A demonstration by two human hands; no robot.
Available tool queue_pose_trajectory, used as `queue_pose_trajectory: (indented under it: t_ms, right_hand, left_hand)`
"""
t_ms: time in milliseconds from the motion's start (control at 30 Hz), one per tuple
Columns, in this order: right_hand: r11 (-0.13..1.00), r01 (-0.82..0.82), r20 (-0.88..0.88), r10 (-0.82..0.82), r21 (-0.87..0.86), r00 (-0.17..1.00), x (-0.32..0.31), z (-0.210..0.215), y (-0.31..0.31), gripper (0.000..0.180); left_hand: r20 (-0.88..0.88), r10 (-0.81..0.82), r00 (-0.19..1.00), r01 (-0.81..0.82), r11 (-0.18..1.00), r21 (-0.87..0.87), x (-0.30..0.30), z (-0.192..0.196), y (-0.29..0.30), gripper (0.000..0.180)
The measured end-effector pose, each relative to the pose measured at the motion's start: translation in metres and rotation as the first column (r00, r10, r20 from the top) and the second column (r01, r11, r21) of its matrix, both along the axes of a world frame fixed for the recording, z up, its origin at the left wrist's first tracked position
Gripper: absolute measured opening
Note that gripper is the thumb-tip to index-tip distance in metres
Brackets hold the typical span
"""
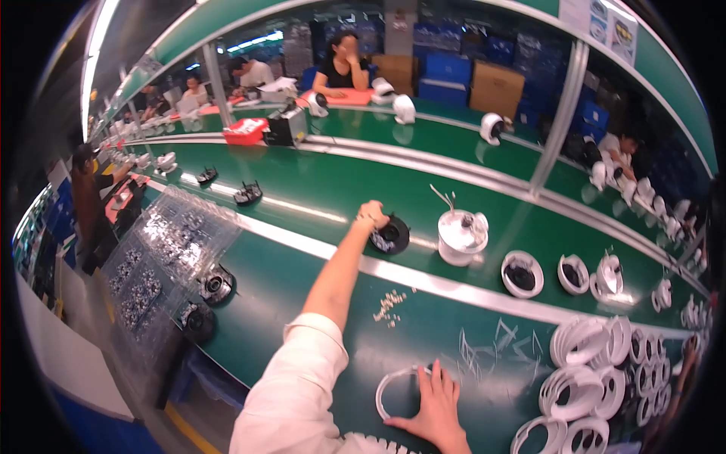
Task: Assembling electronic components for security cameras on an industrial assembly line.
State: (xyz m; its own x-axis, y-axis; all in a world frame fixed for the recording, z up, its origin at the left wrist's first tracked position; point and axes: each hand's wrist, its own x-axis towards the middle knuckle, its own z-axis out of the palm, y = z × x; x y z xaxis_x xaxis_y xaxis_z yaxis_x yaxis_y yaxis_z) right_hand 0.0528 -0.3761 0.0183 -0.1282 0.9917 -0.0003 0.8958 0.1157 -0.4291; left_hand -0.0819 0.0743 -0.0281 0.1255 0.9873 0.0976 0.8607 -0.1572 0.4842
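My left hand (371, 215) reaches out over the green conveyor, its fingers closed on the edge of a round black plastic part (391, 236). Nearer to me, a thin white plastic ring (383, 393) lies on the green worktop. My right hand (437, 405) spans this ring, thumb on the near rim and fingers at the far rim; the hand covers the ring's right side. Between the hands is a scatter of small pale pieces (390, 306). Right of the black part, a white camera-like housing (462, 236) with loose wires stands on the conveyor.
Several white rings (578, 393) are stacked at the right. Thin clear strips (495, 349) lie near them. Clear trays of small parts (162, 253) and black round units (216, 285) sit at the left. A metal rail (302, 244) divides worktop from conveyor. People sit across the line.
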Motion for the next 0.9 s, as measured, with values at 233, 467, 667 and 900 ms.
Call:
queue_pose_trajectory:
  t_ms: [233, 467, 667, 900]
  right_hand:
    - [0.999, -0.005, 0.017, 0.006, -0.045, 1.0, -0.014, 0.01, 0.0, 0.112]
    - [0.892, 0.261, -0.45, -0.075, 0.368, 0.89, 0.021, 0.012, 0.007, 0.112]
    - [0.829, 0.539, -0.986, 0.082, 0.148, 0.144, 0.033, 0.021, 0.045, 0.104]
    - [0.834, 0.528, -0.957, 0.001, 0.16, 0.289, 0.043, 0.011, 0.047, 0.112]
  left_hand:
    - [0.625, -0.074, 0.777, 0.058, 0.997, 0.046, -0.034, 0.002, -0.027, 0.023]
    - [0.994, -0.026, 0.109, 0.419, 0.908, -0.022, -0.003, 0.075, -0.203, 0.029]
    - [0.991, -0.129, 0.034, 0.448, 0.888, 0.1, 0.061, 0.043, -0.302, 0.034]
    - [0.96, 0.275, -0.053, 0.945, 0.326, -0.041, 0.05, 0.045, -0.31, 0.07]
